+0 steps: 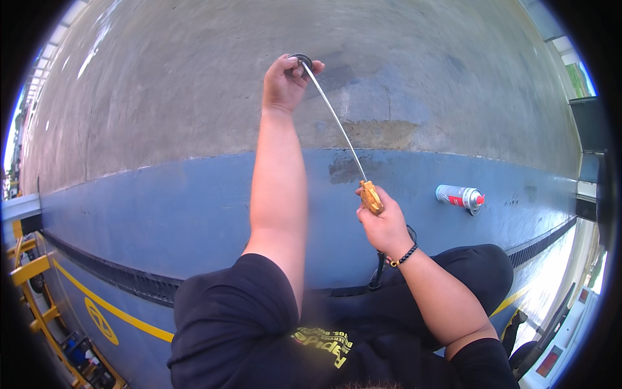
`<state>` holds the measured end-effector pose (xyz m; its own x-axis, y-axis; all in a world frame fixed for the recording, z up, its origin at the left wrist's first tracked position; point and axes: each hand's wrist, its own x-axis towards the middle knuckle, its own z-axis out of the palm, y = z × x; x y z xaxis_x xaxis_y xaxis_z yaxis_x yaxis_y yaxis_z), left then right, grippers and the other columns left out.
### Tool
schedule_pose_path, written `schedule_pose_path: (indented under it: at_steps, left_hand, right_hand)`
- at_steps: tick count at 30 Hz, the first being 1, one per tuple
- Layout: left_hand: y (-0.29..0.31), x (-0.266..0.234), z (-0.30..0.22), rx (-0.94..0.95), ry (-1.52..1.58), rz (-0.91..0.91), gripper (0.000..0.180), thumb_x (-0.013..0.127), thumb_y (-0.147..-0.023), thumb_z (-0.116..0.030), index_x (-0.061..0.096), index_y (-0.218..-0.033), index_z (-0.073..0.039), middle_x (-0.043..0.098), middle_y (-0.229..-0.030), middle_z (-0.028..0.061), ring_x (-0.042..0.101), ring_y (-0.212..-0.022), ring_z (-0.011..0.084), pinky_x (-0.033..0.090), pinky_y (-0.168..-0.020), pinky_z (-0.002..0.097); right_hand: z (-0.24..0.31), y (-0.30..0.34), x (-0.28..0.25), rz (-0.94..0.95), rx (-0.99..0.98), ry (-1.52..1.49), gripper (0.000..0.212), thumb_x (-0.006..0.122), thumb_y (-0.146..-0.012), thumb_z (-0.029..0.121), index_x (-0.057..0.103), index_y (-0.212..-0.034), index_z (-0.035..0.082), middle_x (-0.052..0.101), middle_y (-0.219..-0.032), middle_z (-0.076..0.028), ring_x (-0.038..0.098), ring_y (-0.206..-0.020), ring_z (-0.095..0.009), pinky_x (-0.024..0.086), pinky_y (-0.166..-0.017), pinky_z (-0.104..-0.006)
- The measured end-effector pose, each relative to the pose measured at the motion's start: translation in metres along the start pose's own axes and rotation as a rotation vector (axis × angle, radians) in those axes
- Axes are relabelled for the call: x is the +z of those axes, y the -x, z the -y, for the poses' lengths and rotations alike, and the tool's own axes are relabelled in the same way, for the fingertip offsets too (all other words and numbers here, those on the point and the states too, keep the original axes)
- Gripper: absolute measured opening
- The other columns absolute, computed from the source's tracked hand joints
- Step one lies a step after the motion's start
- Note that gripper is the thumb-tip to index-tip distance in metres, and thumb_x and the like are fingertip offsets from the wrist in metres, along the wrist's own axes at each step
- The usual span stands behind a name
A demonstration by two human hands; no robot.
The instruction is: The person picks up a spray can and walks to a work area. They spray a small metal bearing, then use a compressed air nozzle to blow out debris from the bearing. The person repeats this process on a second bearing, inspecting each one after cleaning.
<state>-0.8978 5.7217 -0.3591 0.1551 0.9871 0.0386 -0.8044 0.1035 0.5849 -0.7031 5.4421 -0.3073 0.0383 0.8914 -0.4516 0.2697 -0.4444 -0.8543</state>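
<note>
Left hand (284, 81) pinches ring (300, 61); right hand (383, 223) — fist — grips screwdriver (350, 152).

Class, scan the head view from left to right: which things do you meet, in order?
Yellow metal frame → yellow marking painted on the floor → left hand on a small dark ring → right hand gripping an amber screwdriver handle → spray can lying on its side.

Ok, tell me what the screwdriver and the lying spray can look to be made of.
Screwdriver: a thin bright shaft that glints like polished steel; the handle in the right hand is translucent amber, probably hard plastic.
Spray can: silvery and shiny, likely sheet metal, with a red cap that looks plastic.
</note>
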Motion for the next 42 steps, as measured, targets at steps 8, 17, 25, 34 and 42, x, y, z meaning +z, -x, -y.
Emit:
schedule_pose_path:
  at_steps: [8, 17, 25, 34, 42]
  left_hand:
    - [-0.005, 0.01, 0.014, 0.078, -0.007, -0.188, 0.032, 0.058, -0.096, -0.023, 0.049, -0.067, -0.011, 0.047, -0.057, 0.0026, 0.066, -0.069, 0.0282, 0.058, -0.073, 0.0482]
    - [-0.006, 0.009, 0.02, 0.103, -0.038, -0.283, 0.048, 0.045, -0.104, -0.04, 0.043, -0.064, -0.013, 0.043, -0.051, 0.0036, 0.062, -0.059, 0.0288, 0.053, -0.06, 0.0438]
    - [-0.008, -0.01, 0.006, 0.176, -0.156, -0.251, 0.056, 0.032, -0.104, -0.046, 0.042, -0.061, -0.012, 0.045, -0.049, 0.0056, 0.064, -0.061, 0.0326, 0.052, -0.062, 0.0438]
    - [-0.007, -0.012, 0.008, 0.187, -0.265, -0.358, 0.063, 0.03, -0.101, -0.057, 0.051, -0.074, -0.004, 0.049, -0.054, 0.0089, 0.064, -0.061, 0.0313, 0.052, -0.059, 0.0428]
    - [-0.006, -0.019, 0.004, 0.187, -0.191, -0.333, 0.052, 0.036, -0.1, -0.044, 0.047, -0.063, -0.009, 0.048, -0.054, 0.0074, 0.063, -0.063, 0.0316, 0.052, -0.068, 0.0431]
  right_hand:
    - [0.008, 0.008, -0.004, -0.006, 0.036, -0.076, 0.03, 0.06, -0.09, 0.005, 0.06, -0.12, 0.003, 0.061, -0.085, -0.004, 0.057, -0.076, -0.011, 0.048, -0.07, -0.0283]
    - [0.003, 0.002, -0.003, 0.01, 0.033, -0.001, 0.031, 0.06, -0.089, 0.01, 0.062, -0.119, 0.003, 0.065, -0.087, -0.009, 0.06, -0.079, -0.015, 0.051, -0.074, -0.0314]
    - [0.013, 0.0, 0.001, 0.04, 0.051, 0.001, 0.03, 0.06, -0.089, 0.009, 0.062, -0.118, 0.003, 0.066, -0.087, -0.009, 0.061, -0.078, -0.016, 0.051, -0.073, -0.0319]
    - [0.015, 0.0, 0.005, 0.04, -0.029, 0.133, 0.027, 0.059, -0.09, 0.001, 0.062, -0.117, 0.003, 0.059, -0.082, -0.001, 0.055, -0.075, -0.009, 0.048, -0.069, -0.0274]
    - [0.025, 0.0, 0.004, 0.024, 0.003, 0.265, 0.037, 0.058, -0.086, 0.011, 0.06, -0.122, 0.003, 0.07, -0.094, -0.025, 0.068, -0.092, -0.043, 0.053, -0.081, -0.0421]
